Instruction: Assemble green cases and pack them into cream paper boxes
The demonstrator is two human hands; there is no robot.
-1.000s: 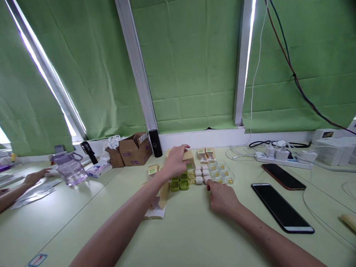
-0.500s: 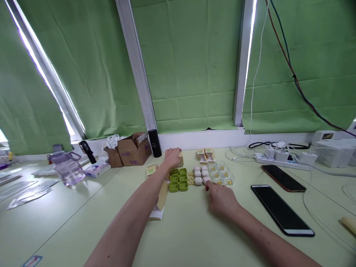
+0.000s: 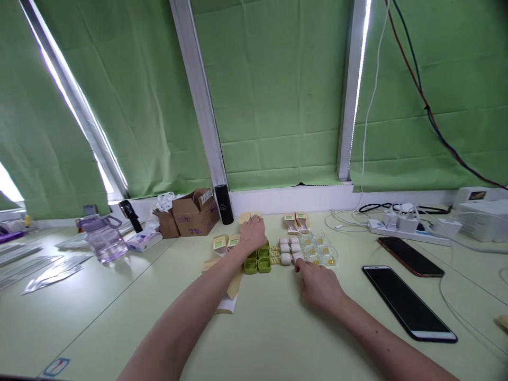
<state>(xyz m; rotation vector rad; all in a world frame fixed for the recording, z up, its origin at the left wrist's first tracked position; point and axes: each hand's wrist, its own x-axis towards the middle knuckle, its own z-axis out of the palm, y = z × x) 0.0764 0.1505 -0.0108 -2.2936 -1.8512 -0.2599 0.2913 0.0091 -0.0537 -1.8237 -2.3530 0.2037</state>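
Observation:
My left hand [image 3: 253, 233] reaches over the back of a group of small olive-green square cups [image 3: 264, 265], its fingers stretched out beside a small beige card box [image 3: 243, 217]. My right hand [image 3: 320, 283] is closed, with thumb and forefinger at the nearest right piece of the pale pink rounded blocks [image 3: 285, 259]. Between cups and blocks lie small yellowish pieces [image 3: 275, 253]. To the right of the blocks sit clear domed cups with yellow centres [image 3: 325, 250]. What lies under my left fingers is partly hidden.
Beige boxes with windows [image 3: 297, 223] stand at the back, others [image 3: 219, 244] beside my left forearm. Phones [image 3: 408, 301] and a power strip [image 3: 408, 232] with cables are to the right. A cardboard box [image 3: 196, 214], black cylinder [image 3: 224, 205] and purple bottle [image 3: 103, 241] are left.
My left hand has come off the beige box at the back and moved slightly nearer. Another windowed box shows beside my left forearm. My right hand stays by the pink blocks.

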